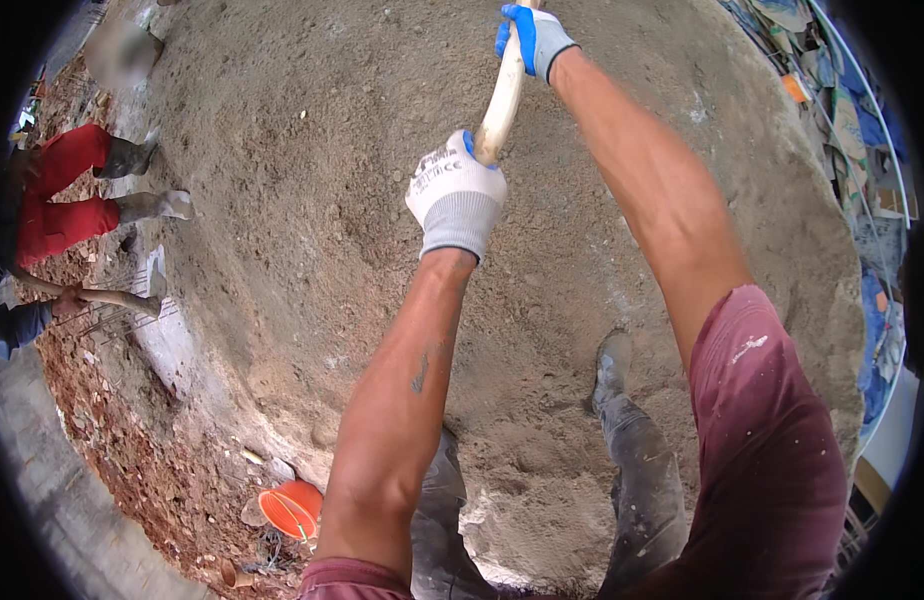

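Both of my hands wear white and grey work gloves with blue palms. My left hand (456,192), in the middle of the view, is wrapped round the lower end of a pale wooden tool handle (502,105). Farther up the same handle, at the top edge, my right hand (535,42) grips it with curled fingers. The handle is slightly curved and slants up and away. Its tool head does not show, so the kind of tool cannot be told. Beneath it spreads grey-brown, crumbly sandy material (312,230).
At the left a person in red trousers (67,205) and boots holds a wooden-handled tool (117,298). An orange bucket (290,508) lies near reddish rubble (132,460) at lower left. Crumpled blue and grey sacks (862,130) line the right edge. My boot (612,365) stands on the sandy ground.
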The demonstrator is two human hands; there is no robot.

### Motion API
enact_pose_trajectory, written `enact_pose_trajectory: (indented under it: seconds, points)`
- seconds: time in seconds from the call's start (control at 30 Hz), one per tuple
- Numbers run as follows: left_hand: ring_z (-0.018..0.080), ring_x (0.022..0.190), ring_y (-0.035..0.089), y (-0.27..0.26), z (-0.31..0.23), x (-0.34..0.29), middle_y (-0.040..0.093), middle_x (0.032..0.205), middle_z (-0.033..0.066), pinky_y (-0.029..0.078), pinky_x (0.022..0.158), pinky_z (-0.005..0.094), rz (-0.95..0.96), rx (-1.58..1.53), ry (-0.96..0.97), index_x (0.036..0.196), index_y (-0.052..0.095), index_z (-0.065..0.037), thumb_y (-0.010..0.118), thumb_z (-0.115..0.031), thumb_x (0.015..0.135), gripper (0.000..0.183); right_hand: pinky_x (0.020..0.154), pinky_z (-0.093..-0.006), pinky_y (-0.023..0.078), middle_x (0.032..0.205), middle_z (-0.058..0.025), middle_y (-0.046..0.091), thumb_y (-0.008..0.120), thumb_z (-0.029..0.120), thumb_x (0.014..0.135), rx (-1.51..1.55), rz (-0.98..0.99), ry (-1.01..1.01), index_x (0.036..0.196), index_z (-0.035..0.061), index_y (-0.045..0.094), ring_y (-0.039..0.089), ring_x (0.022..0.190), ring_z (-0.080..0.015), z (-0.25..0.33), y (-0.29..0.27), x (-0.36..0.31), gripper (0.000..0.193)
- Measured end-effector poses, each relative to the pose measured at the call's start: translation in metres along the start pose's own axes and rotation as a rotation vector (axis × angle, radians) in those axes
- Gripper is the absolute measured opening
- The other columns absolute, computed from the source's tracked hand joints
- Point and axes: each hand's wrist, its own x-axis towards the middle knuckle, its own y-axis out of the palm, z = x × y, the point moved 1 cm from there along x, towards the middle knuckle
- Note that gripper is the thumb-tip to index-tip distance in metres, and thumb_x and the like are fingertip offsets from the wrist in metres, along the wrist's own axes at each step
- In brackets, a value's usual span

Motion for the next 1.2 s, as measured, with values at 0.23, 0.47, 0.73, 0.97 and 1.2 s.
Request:
enact_pose_trajectory:
  seconds: [0.23,0.47,0.73,0.97,1.2]
  points:
    - [0.0321,0.077,0.068,0.073,0.000,-0.329,0.068,0.082,0.0147,0.053,0.071,0.0392,0.493,-0.256,-0.425,0.100,0.064,-0.010,0.074,-0.034,0.074,0.036,0.039,-0.0348,0.039,0.058,-0.0044,0.047,0.061,0.037,0.092,0.212,-0.189,0.676,0.082,0.0103,0.051,0.046,0.043,-0.0183,-0.069,-0.067,-0.333,0.031]
    - [0.0349,0.077,0.066,0.108,-0.011,-0.227,0.068,0.081,0.0145,0.052,0.070,0.0414,0.206,-0.188,-0.362,0.095,0.066,-0.011,0.073,-0.028,0.073,0.029,0.041,-0.0349,0.039,0.060,-0.0028,0.047,0.064,0.044,0.088,0.152,-0.144,0.521,0.078,0.0133,0.050,0.045,0.044,-0.0176,-0.108,-0.092,-0.231,0.036]
    - [0.0310,0.099,0.064,0.061,-0.068,0.036,0.068,0.105,0.0131,0.050,0.087,0.0411,0.035,-0.093,-0.049,0.114,0.063,-0.014,0.066,-0.035,0.077,0.042,0.046,-0.0460,0.046,0.053,-0.0058,0.045,0.050,0.040,0.095,0.062,-0.177,-0.099,0.069,0.0127,0.047,0.048,0.047,-0.0264,0.010,-0.056,0.058,0.038]
    - [0.0318,0.090,0.066,-0.045,0.012,0.032,0.069,0.094,0.0127,0.052,0.080,0.0421,-0.065,0.138,0.045,0.103,0.065,-0.014,0.064,-0.030,0.078,0.030,0.053,-0.0527,0.046,0.059,-0.0100,0.046,0.044,0.062,0.091,0.571,0.282,0.206,0.075,0.0113,0.045,0.048,0.052,-0.0291,0.026,0.049,-0.027,0.054]
    - [0.0340,0.089,0.066,0.009,0.055,-0.078,0.069,0.092,0.0158,0.052,0.080,0.0440,0.093,0.028,-0.241,0.105,0.064,-0.012,0.066,-0.032,0.075,0.036,0.042,-0.0382,0.044,0.058,-0.0039,0.046,0.059,0.048,0.091,0.055,-0.115,0.427,0.076,0.0120,0.046,0.046,0.044,-0.0205,-0.104,0.053,-0.100,0.041]
